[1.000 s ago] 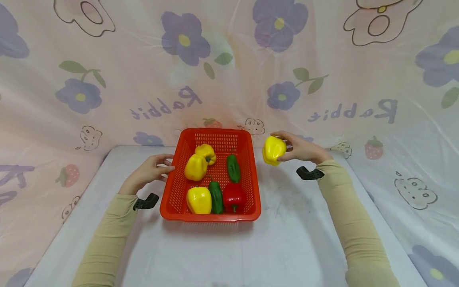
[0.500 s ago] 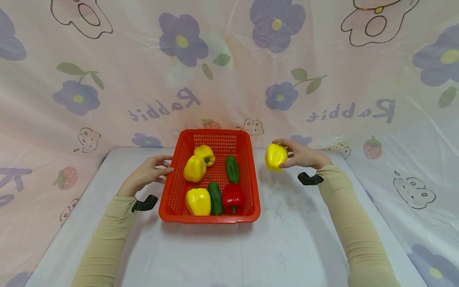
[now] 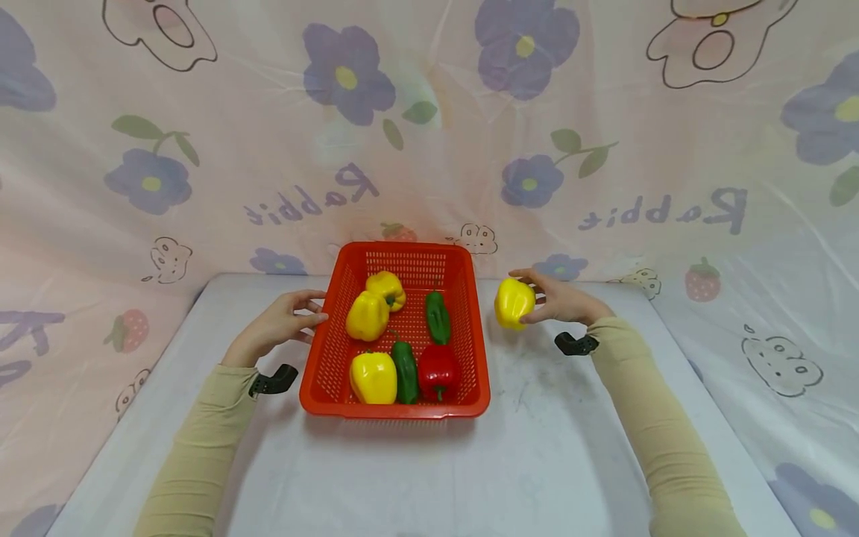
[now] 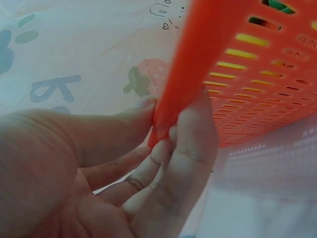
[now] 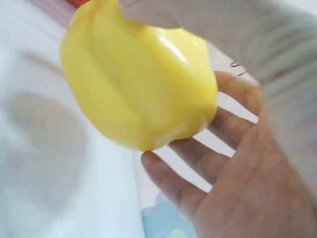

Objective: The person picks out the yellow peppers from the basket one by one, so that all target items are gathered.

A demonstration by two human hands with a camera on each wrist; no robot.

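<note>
My left hand pinches the left rim of a red plastic basket; in the left wrist view the thumb lies outside the rim and the fingers come under it. To the right of the basket, my right hand holds a yellow bell pepper between thumb and fingers. The right wrist view shows this pepper above the white table, its shadow off to one side. Inside the basket lie three more yellow bell peppers, a red bell pepper and two green peppers.
The basket stands on a white-covered table. Behind it hangs a pink curtain with flowers and rabbits, close to the table's back edge. A black wrist mount sticks out from the right sleeve, another mount from the left.
My right hand has come down and slightly nearer with the yellow bell pepper, still beside the basket. The left hand and the basket have stayed in place.
</note>
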